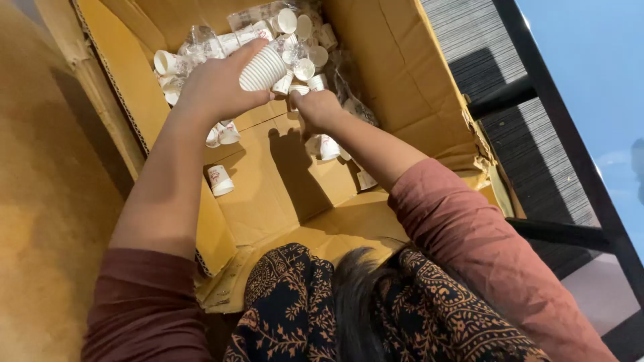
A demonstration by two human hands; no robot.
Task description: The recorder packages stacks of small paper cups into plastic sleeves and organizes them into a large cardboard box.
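Left hand (215,87), upper centre of frame: forearm runs up from lower left, wrist bent inward, fingers and thumb wrapped tight around a nested stack of small white ribbed paper cups (263,68). Stack lies tilted, rims pointing to the upper right, held above the box floor.

Right hand (316,109), just right of centre: forearm comes in from the lower right, rust-red sleeve pushed up past the elbow. Fingers curled together, thumb pointing up toward the stack's lower end. Cannot tell if anything is pinched in it; it sits just beside the stack, contact not clear.

Both hands are inside a large open brown corrugated cardboard box (409,80), flaps folded out. Heap of loose small white paper cups with clear plastic wrap (295,33) fills the far end, top of frame. 1 loose white cup with red print (219,179) lies on its side on the box floor, left of centre, well apart from the hands; a few more lie under the forearms.

Box sits on tan-yellow floor (40,221), left. Right side: grey striped carpet (530,147), black frame bars (570,154), pale blue panel in the upper right.
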